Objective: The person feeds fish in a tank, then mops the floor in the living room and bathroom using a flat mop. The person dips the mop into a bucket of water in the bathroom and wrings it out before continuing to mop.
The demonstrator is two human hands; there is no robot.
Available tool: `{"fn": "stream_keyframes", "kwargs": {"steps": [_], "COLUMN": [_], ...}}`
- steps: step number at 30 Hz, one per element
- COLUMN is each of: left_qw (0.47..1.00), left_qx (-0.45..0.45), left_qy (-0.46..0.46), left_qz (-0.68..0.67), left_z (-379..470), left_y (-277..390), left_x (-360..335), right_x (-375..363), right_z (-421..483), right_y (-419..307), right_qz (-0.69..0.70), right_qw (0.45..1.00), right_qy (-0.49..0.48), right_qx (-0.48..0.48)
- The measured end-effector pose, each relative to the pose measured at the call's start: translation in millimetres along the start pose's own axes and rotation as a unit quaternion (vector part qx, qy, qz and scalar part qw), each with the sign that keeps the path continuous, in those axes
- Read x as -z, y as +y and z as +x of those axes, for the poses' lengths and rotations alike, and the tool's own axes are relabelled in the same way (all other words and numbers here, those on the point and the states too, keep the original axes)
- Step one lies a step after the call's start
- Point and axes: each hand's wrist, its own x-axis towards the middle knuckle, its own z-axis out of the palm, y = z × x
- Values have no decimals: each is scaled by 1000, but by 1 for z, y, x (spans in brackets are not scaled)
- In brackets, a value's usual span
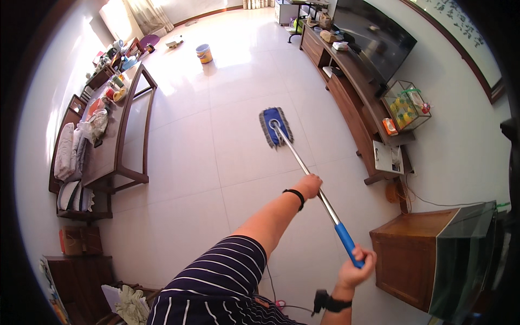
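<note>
A flat mop with a blue head (271, 126) and grey fringe lies on the pale tiled floor (191, 154) ahead of me. Its metal pole (298, 159) slants down to the right and ends in a blue grip (345, 239). My left hand (310, 186) is closed around the middle of the pole, with a black band on the wrist. Lower right, my right hand (359, 266) holds the end of the blue grip; a black strap with a small device is on that wrist.
On the left, a long wooden table (118, 146) carries bags and jars beside a bench. A yellow bucket (204, 55) stands farther off. Along the right run a wooden TV cabinet (345, 93) and a brown wooden cabinet (402, 260). A cable (271, 280) hangs near my body.
</note>
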Motion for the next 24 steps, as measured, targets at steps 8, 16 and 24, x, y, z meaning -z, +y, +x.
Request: {"fn": "stream_keyframes", "kwargs": {"steps": [8, 16, 24], "left_qw": [983, 984, 963], "left_qx": [8, -75, -180], "left_qy": [154, 66, -176], "left_qz": [-96, -144, -102], "left_z": [-43, -76, -70], "left_y": [-77, 48, 131], "left_x": [30, 14, 8], "right_x": [-55, 100, 207], "right_z": [38, 75, 86], "right_y": [-44, -101, -121], "right_qz": [138, 77, -300], "right_qw": [978, 947, 755], "right_qy": [-158, -244, -478], "right_qx": [3, -195, -334]}}
